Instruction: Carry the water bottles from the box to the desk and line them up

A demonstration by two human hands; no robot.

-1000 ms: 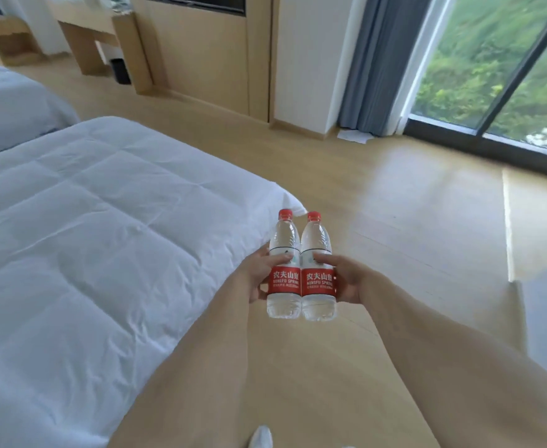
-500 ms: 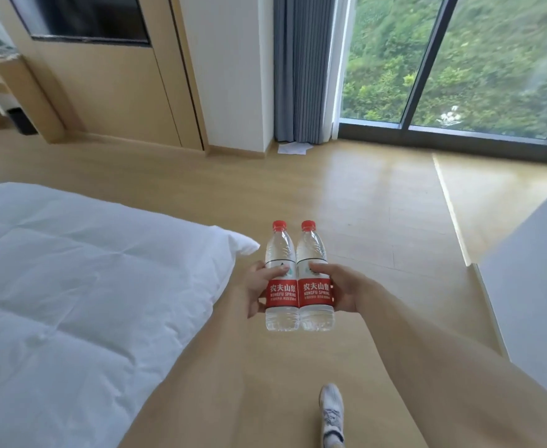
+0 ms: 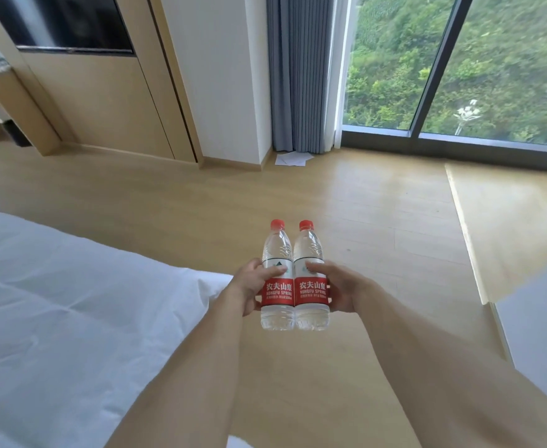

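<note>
Two clear water bottles with red caps and red labels stand upright side by side in front of me, over the wooden floor. My left hand (image 3: pixel 248 286) grips the left bottle (image 3: pixel 277 299) around its label, thumb across the front. My right hand (image 3: pixel 338 287) grips the right bottle (image 3: pixel 310 300) the same way. The two bottles touch each other. Neither the box nor the desk top is plainly in view; a wooden desk edge (image 3: pixel 16 101) shows at the far left.
A bed with a white duvet (image 3: pixel 71 302) fills the left. A pale platform (image 3: pixel 508 215) and a white surface (image 3: pixel 543 318) lie to the right. Ahead stand a wood wall panel (image 3: pixel 104 101), a grey curtain (image 3: pixel 301 76) and a large window (image 3: pixel 459 66). Papers (image 3: pixel 293 158) lie on the floor.
The view has swung right and moved forward: the bed slid left, the window and curtain came nearer. Both hands keep the same hold on the two bottles.
</note>
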